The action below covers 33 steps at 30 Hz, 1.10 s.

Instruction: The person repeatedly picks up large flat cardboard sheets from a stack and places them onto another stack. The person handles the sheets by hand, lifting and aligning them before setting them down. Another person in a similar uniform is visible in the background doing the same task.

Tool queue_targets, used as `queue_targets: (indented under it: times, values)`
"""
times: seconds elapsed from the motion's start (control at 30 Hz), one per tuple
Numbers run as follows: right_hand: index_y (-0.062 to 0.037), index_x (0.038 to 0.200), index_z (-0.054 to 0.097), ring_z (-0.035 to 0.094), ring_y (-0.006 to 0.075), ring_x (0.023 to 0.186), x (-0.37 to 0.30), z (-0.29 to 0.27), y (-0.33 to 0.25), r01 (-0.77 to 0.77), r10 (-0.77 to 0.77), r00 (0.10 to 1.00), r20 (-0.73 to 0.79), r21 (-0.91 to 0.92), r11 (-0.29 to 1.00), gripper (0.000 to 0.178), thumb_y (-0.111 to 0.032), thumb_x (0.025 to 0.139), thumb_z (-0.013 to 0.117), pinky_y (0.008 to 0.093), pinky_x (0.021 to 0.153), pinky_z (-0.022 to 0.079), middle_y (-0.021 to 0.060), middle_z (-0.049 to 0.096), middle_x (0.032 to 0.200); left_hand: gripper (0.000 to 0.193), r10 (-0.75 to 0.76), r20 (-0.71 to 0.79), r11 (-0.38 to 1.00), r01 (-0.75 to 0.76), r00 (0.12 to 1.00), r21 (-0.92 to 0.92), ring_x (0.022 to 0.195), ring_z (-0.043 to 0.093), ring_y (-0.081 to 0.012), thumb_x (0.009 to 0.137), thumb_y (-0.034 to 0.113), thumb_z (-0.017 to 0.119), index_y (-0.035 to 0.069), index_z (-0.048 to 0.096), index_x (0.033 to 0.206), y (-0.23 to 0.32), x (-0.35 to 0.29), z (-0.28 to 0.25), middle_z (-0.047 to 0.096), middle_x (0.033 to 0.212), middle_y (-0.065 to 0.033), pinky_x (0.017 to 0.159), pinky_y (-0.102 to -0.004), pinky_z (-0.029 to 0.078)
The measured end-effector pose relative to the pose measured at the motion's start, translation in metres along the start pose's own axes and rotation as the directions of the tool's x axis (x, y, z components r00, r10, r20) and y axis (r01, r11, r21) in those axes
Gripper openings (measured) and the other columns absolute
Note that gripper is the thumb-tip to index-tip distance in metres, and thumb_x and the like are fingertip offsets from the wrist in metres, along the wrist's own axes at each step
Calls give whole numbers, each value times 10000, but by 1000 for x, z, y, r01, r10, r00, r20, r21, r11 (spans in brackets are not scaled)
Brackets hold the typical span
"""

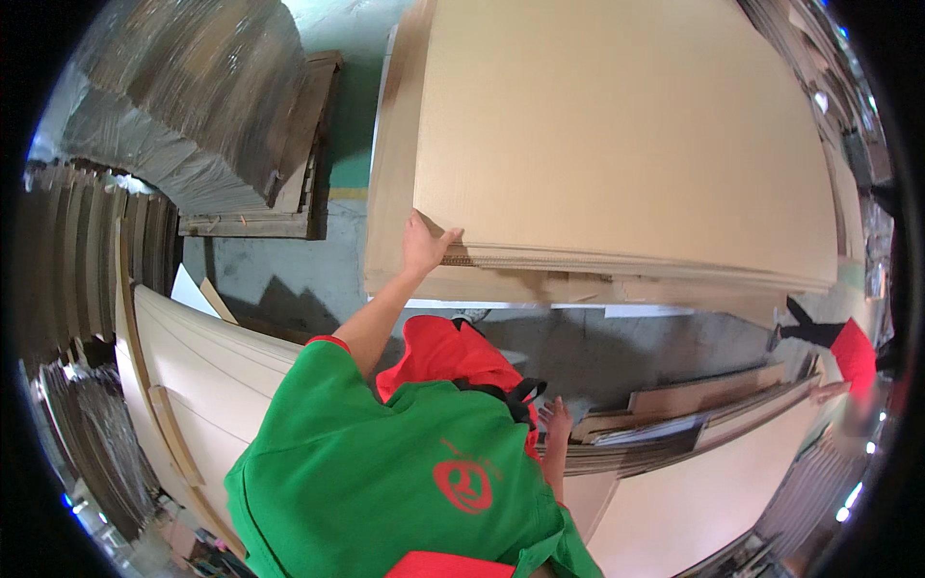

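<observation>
A stack of large flat brown cardboard sheets [626, 125] lies in front of me. My left hand [427, 246] grips its near left corner, the thumb at the front edge and the fingers along the left side. How many sheets lie within that grip cannot be made out. Lower down, beside my waist, my right hand [556, 421] hangs with its fingers apart and nothing in them. It is nearest to a lower pile of boards [665, 433] on the right.
A plastic-wrapped load [193, 96] stands on a wooden pallet [260, 226] at the far left. Pale panels with wooden strips [173, 433] lean close on my left. Another person in a red top [855, 356] is at the right, by a large pale board [713, 491].
</observation>
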State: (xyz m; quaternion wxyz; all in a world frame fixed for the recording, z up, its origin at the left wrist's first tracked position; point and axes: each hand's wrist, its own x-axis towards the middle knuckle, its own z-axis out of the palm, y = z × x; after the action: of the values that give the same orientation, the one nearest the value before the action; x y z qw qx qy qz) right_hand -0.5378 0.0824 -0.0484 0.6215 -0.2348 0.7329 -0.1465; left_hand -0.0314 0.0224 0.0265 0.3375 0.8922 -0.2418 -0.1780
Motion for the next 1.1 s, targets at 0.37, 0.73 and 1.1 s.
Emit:
queue_targets:
  times: [0.37,0.73,1.1]
  values:
    - [-11,1234,490,650,246,862,9,6,-22,20,-16,999,29,-125,992,522,-414,912,565,344,674,533,149,622,1036,930,-159,17,987,158,987,39,1106,530,-404,662,404,822,-171,393,1254,-7,8,18,531,1165,-324,924,-441,445]
    - [-16,1199,509,654,220,761,-17,-22,2,23,-25,999,-31,-80,997,475,-379,905,595,319,613,534,143,640,1015,1075,-472,388,693,605,792,-392,1230,474,-318,729,698,627,-204,408,1271,-16,59,-2,480,1320,-262,1004,-378,390]
    - [11,1095,591,643,178,742,-42,-69,81,72,-80,979,-189,-50,996,415,-356,901,600,308,624,504,108,658,940,784,-323,354,830,442,878,-340,572,476,-85,761,666,645,-65,588,1035,-10,51,5,549,750,-7,484,-265,393]
